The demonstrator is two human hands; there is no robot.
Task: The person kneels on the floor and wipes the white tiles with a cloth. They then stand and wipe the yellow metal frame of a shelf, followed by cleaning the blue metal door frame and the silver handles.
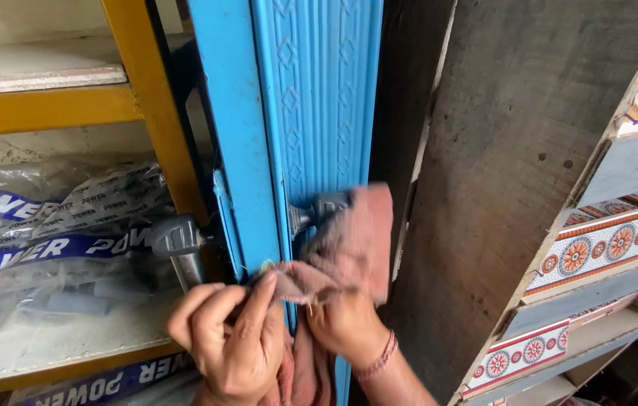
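Where the blue door [289,113] stands edge-on between a yellow shelf frame [146,98] and a grey wall [514,150], a pink cloth [349,248] is draped over the door's outer handle [319,210], blurred at its top. The left hand [232,338] has its grip pinched on the cloth's lower corner, while the right hand [345,323] has its grip clenched on the cloth just under the handle
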